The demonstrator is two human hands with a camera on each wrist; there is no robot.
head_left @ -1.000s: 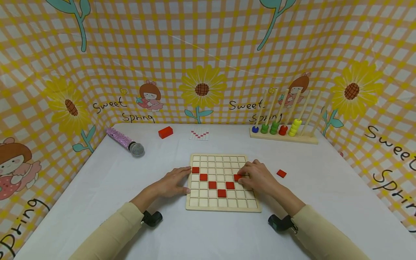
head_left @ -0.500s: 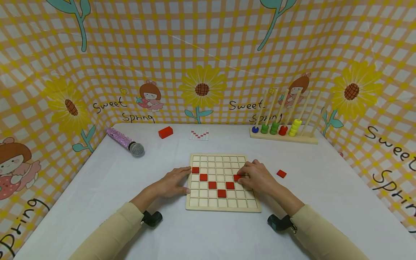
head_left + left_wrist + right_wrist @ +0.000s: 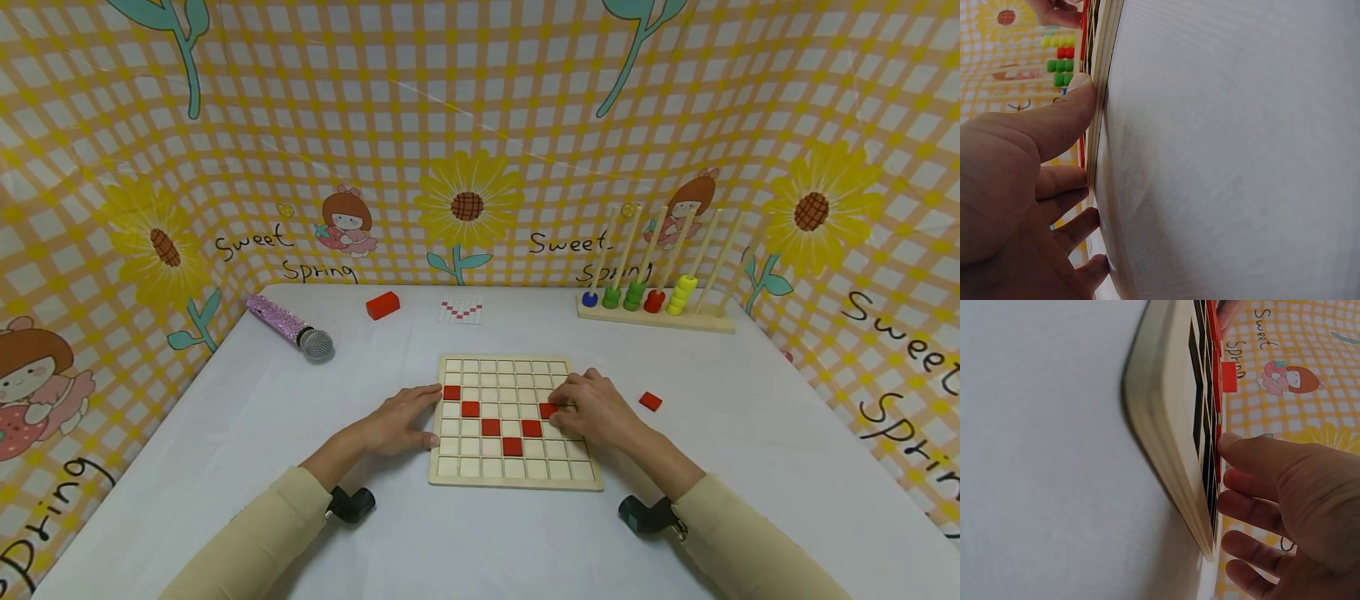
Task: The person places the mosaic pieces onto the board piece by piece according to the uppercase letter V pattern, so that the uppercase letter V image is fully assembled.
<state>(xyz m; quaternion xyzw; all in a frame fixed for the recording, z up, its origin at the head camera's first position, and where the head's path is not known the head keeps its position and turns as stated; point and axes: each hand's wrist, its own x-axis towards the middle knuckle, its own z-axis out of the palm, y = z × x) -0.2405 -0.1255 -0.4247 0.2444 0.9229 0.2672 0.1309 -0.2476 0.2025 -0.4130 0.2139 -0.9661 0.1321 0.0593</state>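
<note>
A pale wooden grid board [image 3: 480, 482] lies flat on the white table, with several red square tiles in its cells. These tiles form a V shape, its lowest tile [image 3: 512, 447] near the board's front. My left hand [image 3: 393, 423] rests at the board's left edge, thumb and fingertips touching it with the fingers spread. My right hand [image 3: 596, 408] is over the board's right side, thumb and fingers pinching a red tile [image 3: 547, 411] at its cell. In the right wrist view, the thumb [image 3: 1232, 444] meets the tile's edge; its far side is hidden.
One loose red tile [image 3: 650, 402] lies right of the board. Behind stand a red block [image 3: 382, 306], a small card [image 3: 461, 311] printed with a red V pattern, and a bead rack [image 3: 655, 318] with upright rods. A glittery pink microphone [image 3: 288, 327] lies at the back left.
</note>
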